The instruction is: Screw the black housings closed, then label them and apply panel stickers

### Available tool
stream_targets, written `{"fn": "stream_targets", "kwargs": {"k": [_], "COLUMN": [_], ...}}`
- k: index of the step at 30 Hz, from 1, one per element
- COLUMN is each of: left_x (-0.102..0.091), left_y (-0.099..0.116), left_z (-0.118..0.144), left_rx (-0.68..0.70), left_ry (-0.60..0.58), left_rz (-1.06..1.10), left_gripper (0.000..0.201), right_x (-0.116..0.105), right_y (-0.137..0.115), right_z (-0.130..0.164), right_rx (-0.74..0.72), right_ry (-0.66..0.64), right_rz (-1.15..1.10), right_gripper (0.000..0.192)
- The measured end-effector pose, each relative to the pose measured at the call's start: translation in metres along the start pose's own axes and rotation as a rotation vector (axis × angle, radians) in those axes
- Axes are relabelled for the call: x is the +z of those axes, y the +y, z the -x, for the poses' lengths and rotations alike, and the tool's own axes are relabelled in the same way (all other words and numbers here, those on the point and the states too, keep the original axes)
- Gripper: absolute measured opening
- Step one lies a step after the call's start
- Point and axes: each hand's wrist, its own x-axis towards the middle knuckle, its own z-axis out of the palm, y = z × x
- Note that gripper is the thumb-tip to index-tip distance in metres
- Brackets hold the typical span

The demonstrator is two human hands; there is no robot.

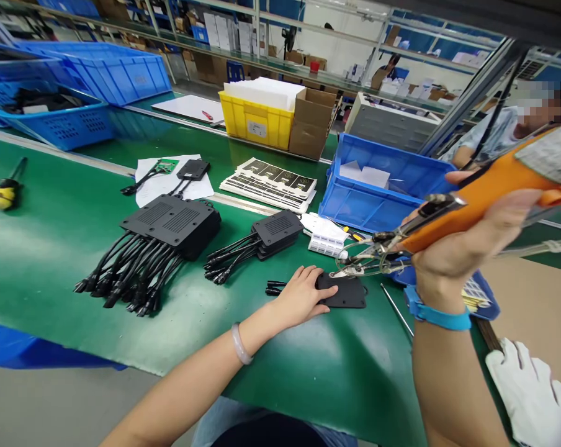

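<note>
A flat black module (343,292) is pinned to the green conveyor belt (52,248) by the left hand (303,295), fingers spread flat over its near edge. An orange electric screwdriver (485,192) is gripped in the closed right hand (457,248), raised above the module. Screw fastening appears in hand; lowering the bit squarely seems called for.
</note>
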Motion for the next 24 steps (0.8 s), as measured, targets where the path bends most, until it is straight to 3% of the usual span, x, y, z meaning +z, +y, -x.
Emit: {"fn": "stream_targets", "kwargs": {"k": [4,11,15,20,24], "left_x": [0.001,0.003,0.002,0.004,0.004], "left_y": [0.000,0.000,0.000,-0.001,-0.001], "left_z": [0.000,0.000,0.000,-0.002,-0.002], "left_rx": [-0.011,-0.009,-0.018,-0.016,-0.019], "left_ry": [-0.009,0.010,0.006,0.005,0.020], "left_rz": [-0.007,0.018,0.037,0.060,0.074], "left_gripper": [0.054,0.055,0.056,0.056,0.056], "right_x": [0.005,0.004,0.007,0.006,-0.004], "right_y": [0.019,0.036,0.040,0.039,0.023], "right_z": [0.021,0.033,0.037,0.048,0.046], "right_rx": [0.139,0.090,0.104,0.116,0.196], "right_ry": [-0.044,0.046,0.006,-0.014,-0.054], "right_rz": [-0.030,0.058,0.017,-0.009,-0.017], "right_gripper": [0.048,0.048,0.044,0.044,0.046]}}
